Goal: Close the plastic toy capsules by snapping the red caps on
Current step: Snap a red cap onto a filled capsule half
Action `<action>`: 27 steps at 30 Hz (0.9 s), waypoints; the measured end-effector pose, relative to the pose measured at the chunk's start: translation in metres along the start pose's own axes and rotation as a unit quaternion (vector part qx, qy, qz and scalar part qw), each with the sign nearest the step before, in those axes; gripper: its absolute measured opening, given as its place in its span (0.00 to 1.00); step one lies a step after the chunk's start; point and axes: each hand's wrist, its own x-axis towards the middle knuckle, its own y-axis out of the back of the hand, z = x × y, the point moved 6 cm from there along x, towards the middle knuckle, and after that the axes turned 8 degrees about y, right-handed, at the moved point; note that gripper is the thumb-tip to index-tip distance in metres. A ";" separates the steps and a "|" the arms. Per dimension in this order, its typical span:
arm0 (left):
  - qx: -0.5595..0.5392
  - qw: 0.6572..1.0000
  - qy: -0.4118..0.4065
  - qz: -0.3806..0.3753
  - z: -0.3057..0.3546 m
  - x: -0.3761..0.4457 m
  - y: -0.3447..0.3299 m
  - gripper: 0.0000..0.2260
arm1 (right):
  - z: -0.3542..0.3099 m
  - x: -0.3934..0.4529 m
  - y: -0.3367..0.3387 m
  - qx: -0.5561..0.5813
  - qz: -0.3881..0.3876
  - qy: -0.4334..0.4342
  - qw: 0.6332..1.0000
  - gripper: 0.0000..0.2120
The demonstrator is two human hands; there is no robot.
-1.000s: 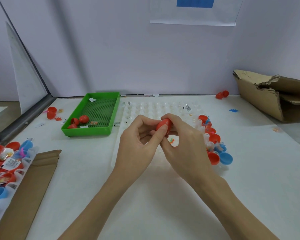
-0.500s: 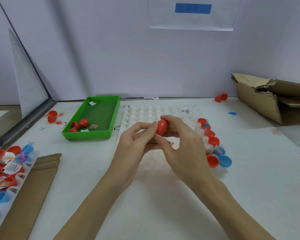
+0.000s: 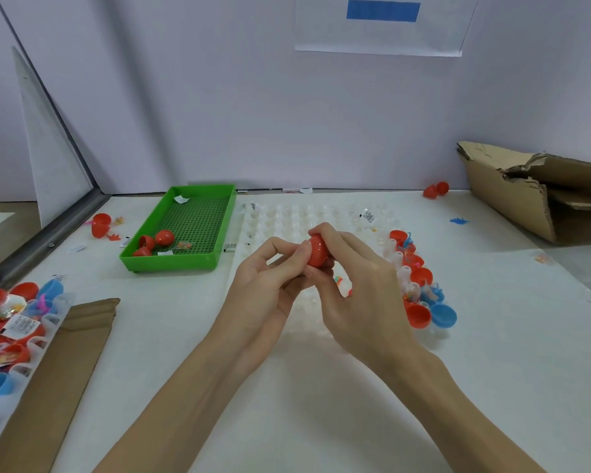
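Cap: a red cap (image 3: 318, 250) sat at frame centre, pinched between both hands above the clear tray (image 3: 287, 216).
Left hand (image 3: 270, 288): fingers closed on the cap's left side.
Right hand (image 3: 352, 288): fingers wrapped over its top and right.
Capsule body: hidden by fingers; seating could not be told.
Risk: uneven squeezing could tilt the cap so it failed to snap.
Risk: a slip could drop it among the loose halves (image 3: 423, 302), right of centre.
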 end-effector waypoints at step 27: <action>0.154 0.983 -0.077 0.068 0.011 -0.001 0.010 0.12 | 0.009 0.001 -0.006 0.037 0.020 -0.051 0.998 0.35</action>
